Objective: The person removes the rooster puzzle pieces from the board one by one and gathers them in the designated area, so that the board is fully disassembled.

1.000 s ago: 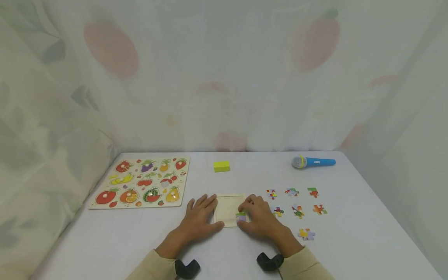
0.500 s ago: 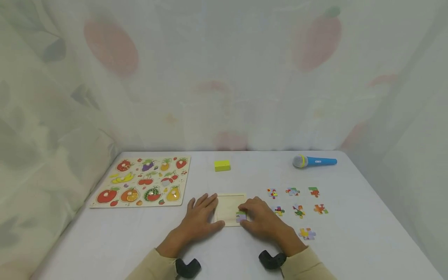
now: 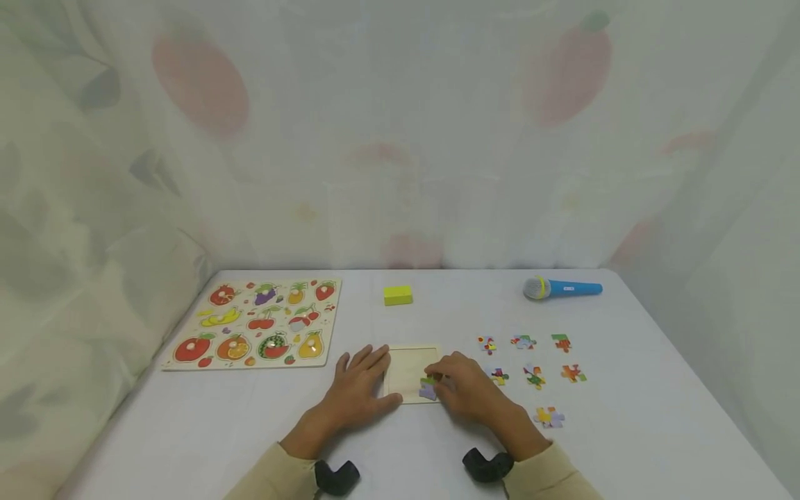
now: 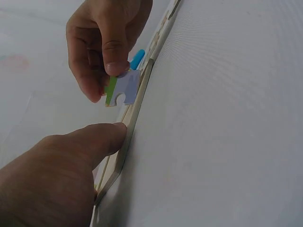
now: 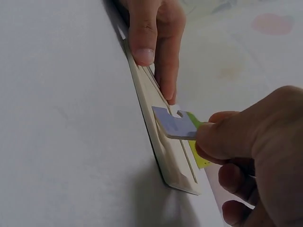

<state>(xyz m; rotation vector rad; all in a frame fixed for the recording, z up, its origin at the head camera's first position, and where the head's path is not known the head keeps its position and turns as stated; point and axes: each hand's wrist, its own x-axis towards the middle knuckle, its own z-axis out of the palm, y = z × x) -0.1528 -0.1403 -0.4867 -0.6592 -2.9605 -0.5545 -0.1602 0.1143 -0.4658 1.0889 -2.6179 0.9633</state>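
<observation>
A small jigsaw puzzle piece [image 3: 428, 392], lilac with a green strip, is pinched between thumb and fingers of my right hand [image 3: 470, 390]. It is held at the lower right corner of a shallow wooden puzzle frame [image 3: 403, 368] with a bare inside. In the right wrist view the piece [image 5: 174, 124] tilts over the frame's rim, its notch facing the left hand. My left hand [image 3: 355, 393] rests along the frame's left side with fingers extended. Its thumb [image 4: 111, 137] lies on the near rim in the left wrist view.
Several loose puzzle pieces [image 3: 534, 376] lie to the right of the frame. A fruit peg board [image 3: 253, 324] is at the left, a yellow block [image 3: 398, 296] behind the frame, and a blue toy microphone [image 3: 571, 289] at the back right. Fabric walls stand around the table.
The puzzle piece, squared to the corner before, now sits skewed and slightly further left and down. My right thumb has shifted with it. The left hand has stayed on the frame.
</observation>
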